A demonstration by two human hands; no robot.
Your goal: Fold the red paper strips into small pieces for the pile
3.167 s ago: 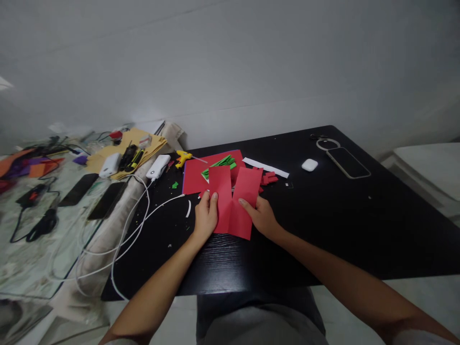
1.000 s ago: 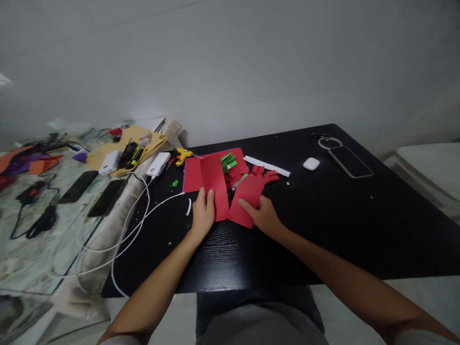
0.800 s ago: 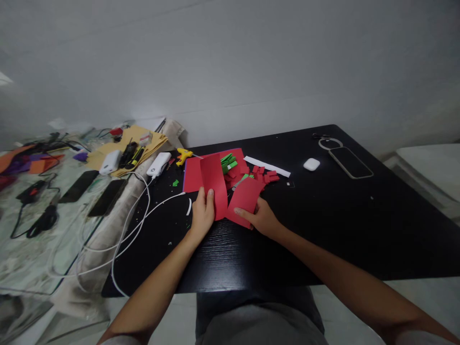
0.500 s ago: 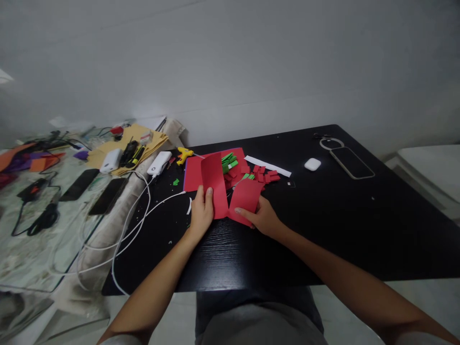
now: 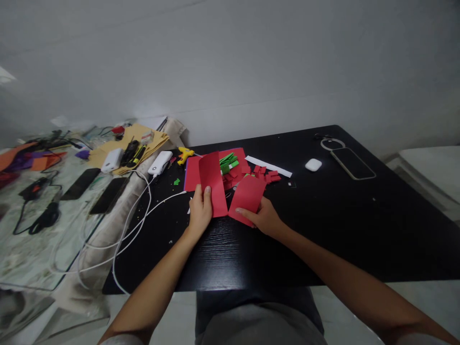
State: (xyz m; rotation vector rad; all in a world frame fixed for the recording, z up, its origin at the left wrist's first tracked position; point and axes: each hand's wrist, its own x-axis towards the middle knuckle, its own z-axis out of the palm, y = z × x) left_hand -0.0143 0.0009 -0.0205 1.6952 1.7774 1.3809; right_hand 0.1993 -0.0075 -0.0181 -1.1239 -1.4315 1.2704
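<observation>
Over the black table, both of my hands grip a sheet of red paper, split lengthwise into two parts that spread in a V. My left hand (image 5: 201, 209) pinches the left part (image 5: 214, 184), thumb on top. The right part (image 5: 247, 195) is curled, and my right hand (image 5: 264, 216) clasps its outer edge. At the near end the two parts meet at one small spot; whether they are still joined there I cannot tell. Behind the paper lie folded green paper pieces (image 5: 228, 160) and small red paper pieces (image 5: 271, 176), partly on a red sheet (image 5: 193, 175).
A yellow glue gun (image 5: 185, 155) and a white power bank (image 5: 160, 163) with white cables lie at the left. Farther right are a white paper strip (image 5: 269, 166), a white earbud case (image 5: 313, 165) and a phone (image 5: 352, 163). A cluttered side table (image 5: 21, 261) adjoins the left.
The two parts of the red paper have spread slightly wider apart at the near end. My left hand has shifted a little left; both hands keep their grip.
</observation>
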